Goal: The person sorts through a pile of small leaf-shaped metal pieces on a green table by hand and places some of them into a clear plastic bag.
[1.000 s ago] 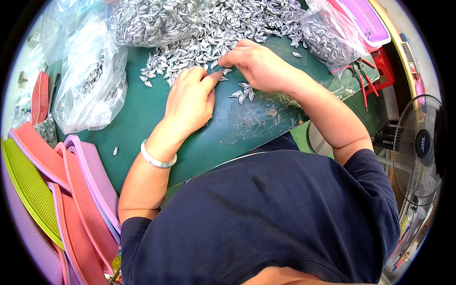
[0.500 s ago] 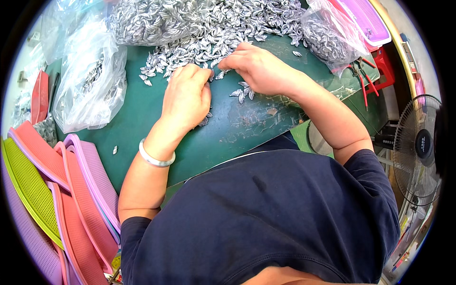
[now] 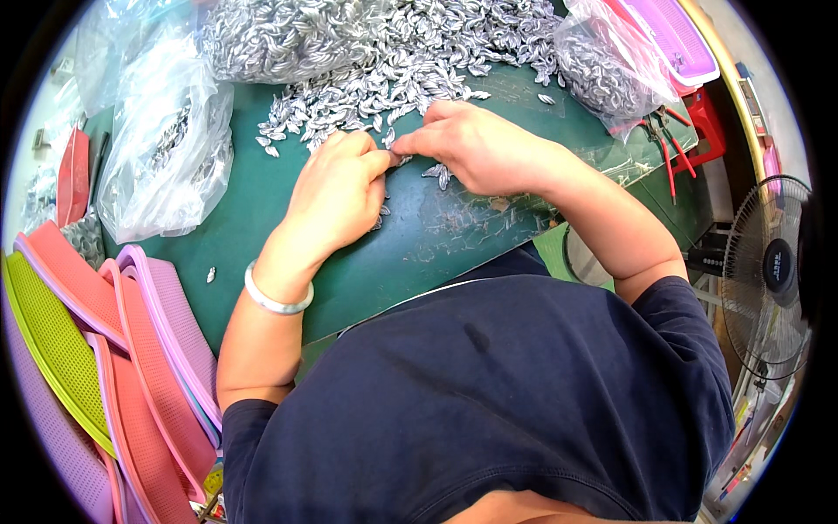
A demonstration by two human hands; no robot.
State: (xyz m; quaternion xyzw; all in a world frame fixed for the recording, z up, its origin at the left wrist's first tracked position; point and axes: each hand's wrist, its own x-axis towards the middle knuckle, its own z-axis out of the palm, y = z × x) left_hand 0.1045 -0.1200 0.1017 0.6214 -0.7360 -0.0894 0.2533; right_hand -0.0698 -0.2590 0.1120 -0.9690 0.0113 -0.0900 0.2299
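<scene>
Fingertips of the left hand [image 3: 336, 188] and the right hand [image 3: 482, 150] were together at 1 small silver piece [image 3: 404, 161], whether clamped on it I could not tell, while the silver pile [image 3: 406, 83] lay near at 12 o'clock, probably for easy reach.

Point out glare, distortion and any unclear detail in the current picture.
Head view: bright glare on the left bag and bangle; head view: the trays look bent near the black-cornered rim; head view: the piece between left hand and right hand is too small to make out clearly.
</scene>
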